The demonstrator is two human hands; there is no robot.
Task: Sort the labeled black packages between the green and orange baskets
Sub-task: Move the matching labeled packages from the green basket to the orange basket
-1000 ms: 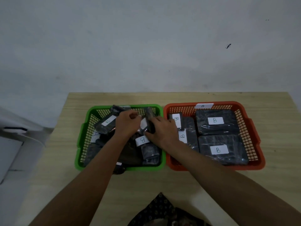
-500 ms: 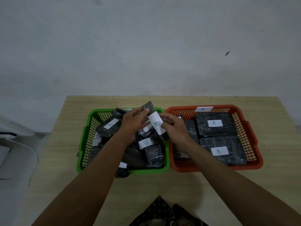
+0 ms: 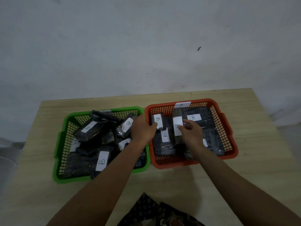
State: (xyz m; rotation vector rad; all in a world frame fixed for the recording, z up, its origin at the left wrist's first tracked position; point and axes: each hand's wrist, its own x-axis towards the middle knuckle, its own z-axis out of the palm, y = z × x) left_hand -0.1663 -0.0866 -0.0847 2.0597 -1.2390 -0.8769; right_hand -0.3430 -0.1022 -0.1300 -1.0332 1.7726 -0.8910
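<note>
Sitting left of the orange basket (image 3: 228, 128), the green basket (image 3: 60, 144) holds a loose heap of packages, several marked B, one seemingly A, so sorting looks unfinished. The left hand (image 3: 143, 129) reaches across the shared rims, fingertips on a small B package (image 3: 158, 121) at the orange basket's near-left corner; whether it grips I cannot tell. Further right, the right hand (image 3: 190, 132) pinches a long B package (image 3: 177, 126) over the orange basket, probably lowering it among the flat B packs there.
</note>
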